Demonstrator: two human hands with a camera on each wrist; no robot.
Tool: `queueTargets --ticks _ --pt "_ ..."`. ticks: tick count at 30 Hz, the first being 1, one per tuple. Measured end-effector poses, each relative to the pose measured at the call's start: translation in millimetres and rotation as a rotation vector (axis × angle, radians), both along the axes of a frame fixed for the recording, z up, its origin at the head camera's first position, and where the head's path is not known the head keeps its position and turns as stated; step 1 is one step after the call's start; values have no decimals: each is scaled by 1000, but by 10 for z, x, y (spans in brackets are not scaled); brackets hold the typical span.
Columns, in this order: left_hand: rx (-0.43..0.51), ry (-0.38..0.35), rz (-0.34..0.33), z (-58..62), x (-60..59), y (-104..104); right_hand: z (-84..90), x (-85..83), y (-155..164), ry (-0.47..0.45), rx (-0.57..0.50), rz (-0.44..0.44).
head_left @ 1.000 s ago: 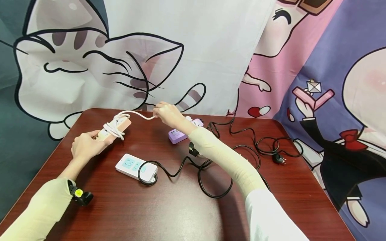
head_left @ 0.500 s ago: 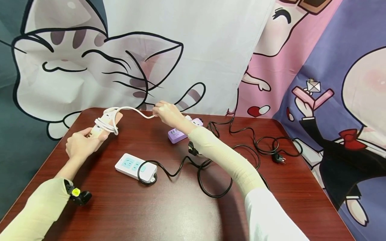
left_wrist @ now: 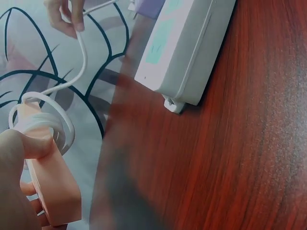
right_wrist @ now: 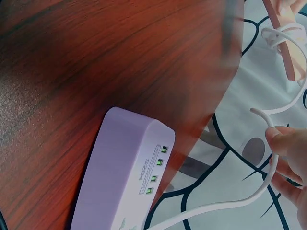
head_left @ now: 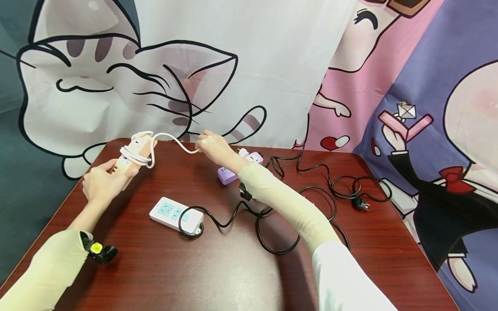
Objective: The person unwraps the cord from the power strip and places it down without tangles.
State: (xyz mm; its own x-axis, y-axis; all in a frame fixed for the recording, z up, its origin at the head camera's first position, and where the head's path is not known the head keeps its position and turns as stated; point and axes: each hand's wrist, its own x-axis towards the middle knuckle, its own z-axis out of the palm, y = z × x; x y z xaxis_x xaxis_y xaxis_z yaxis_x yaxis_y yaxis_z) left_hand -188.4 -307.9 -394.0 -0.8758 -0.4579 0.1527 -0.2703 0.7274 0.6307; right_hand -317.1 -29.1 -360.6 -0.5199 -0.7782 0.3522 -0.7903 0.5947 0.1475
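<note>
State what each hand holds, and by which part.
Left hand grips the pink power strip by its near end; right hand pinches its white cord along the free length.

Pink strip [head_left: 130,157], white cord [head_left: 171,140]; lilac strip [head_left: 237,168]; reddish woodgrain table [head_left: 218,276].

Cord wound on pink power strip

Left hand [head_left: 102,183] grips the pink power strip [head_left: 130,159] above the table [head_left: 218,276]; right hand [head_left: 215,147] pinches its white cord [head_left: 176,143], looped around the strip.
</note>
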Motion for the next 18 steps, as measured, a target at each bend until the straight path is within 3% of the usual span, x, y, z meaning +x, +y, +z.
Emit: queueTargets --ticks 6,10,14,18 --pt "-8 -12 -23 24 13 59 -31 0 -25 -89 56 16" --pt "-5 -8 -50 19 28 93 -35 7 -24 -115 24 47" --pt "-20 1 -74 18 37 124 -27 20 -26 -35 -70 141" --pt "-36 15 -92 27 40 165 21 61 -62 107 -96 242"
